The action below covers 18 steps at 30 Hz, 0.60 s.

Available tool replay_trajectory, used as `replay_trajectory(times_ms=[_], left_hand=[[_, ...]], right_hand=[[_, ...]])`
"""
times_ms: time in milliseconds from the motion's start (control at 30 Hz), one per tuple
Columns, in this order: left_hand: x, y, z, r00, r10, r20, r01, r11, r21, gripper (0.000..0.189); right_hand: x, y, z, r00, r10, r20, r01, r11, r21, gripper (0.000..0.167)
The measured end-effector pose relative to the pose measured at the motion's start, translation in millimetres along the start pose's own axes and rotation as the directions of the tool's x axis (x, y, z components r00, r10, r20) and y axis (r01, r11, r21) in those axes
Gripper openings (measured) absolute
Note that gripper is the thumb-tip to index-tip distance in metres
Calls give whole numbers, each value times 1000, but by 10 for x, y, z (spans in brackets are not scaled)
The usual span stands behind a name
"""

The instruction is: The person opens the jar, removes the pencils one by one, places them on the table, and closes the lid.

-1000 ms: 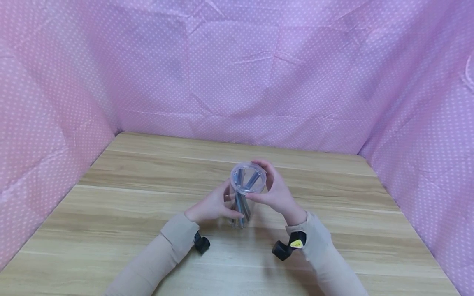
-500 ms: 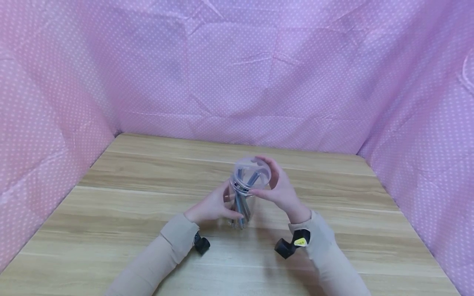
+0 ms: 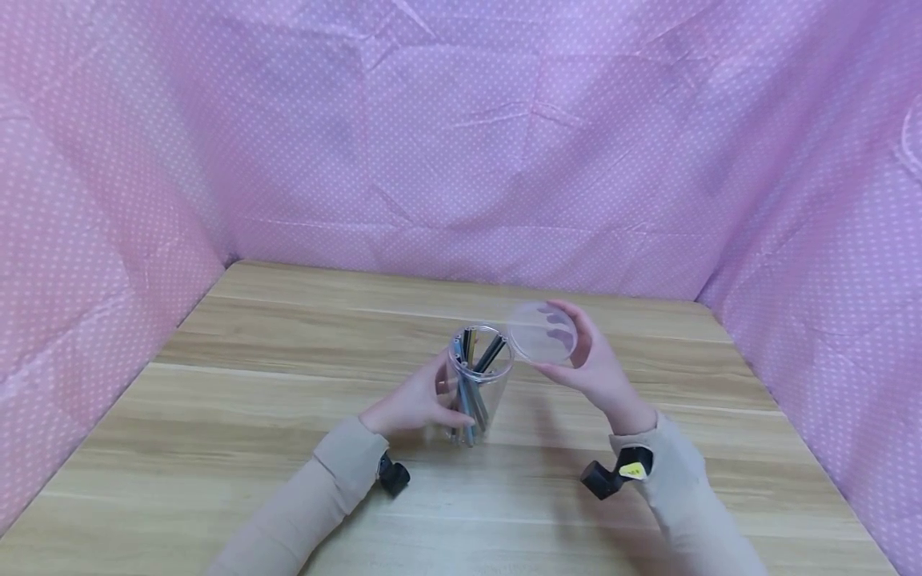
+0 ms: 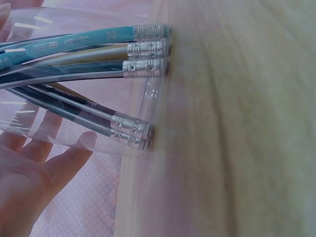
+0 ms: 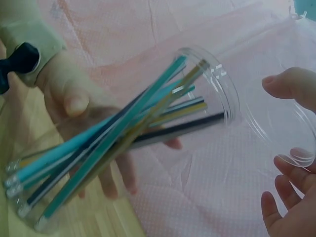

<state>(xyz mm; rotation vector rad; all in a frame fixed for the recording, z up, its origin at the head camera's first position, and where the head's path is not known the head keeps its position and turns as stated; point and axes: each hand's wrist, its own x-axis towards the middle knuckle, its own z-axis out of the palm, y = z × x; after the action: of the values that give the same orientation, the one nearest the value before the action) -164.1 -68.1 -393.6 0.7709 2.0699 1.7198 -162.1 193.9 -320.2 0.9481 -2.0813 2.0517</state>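
Note:
A clear plastic jar point(image 3: 497, 392) stands uncovered on the table. Inside it lean several pencils point(image 5: 113, 138) in teal, black and yellow, their metal ferrules and erasers down at the jar's base in the left wrist view. My left hand point(image 3: 412, 398) grips the jar's left side, thumb in front and fingers wrapped behind. Up and to the right of the jar's mouth, my right hand point(image 3: 595, 364) pinches a round clear lid point(image 3: 536, 334) by its edge between thumb and fingers. The lid is tilted and apart from the rim in the right wrist view.
The wood-grain table point(image 3: 216, 400) carries the jar near its middle. Pink polka-dot cloth point(image 3: 461, 144) hangs behind the table and along both sides. A small black camera point(image 3: 394, 474) is strapped at the left wrist, another black camera point(image 3: 601, 478) at the right.
The lid has come off the jar's mouth and moved to the right with my right hand. My left hand and the jar have stayed in place.

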Motion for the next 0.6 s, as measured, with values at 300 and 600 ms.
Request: replay_trajectory(times_ms=[300,600], left_hand=[[4,12,2,1000,-13,-8,13,1000,11,107],[4,17,-6,1000,1,-22,0,997,79,107]], right_hand=[[-192,125,-228,999,41,6,-41,994,-103,72],[-370,296,-349,943,333,10,-303,869,-391,71]])
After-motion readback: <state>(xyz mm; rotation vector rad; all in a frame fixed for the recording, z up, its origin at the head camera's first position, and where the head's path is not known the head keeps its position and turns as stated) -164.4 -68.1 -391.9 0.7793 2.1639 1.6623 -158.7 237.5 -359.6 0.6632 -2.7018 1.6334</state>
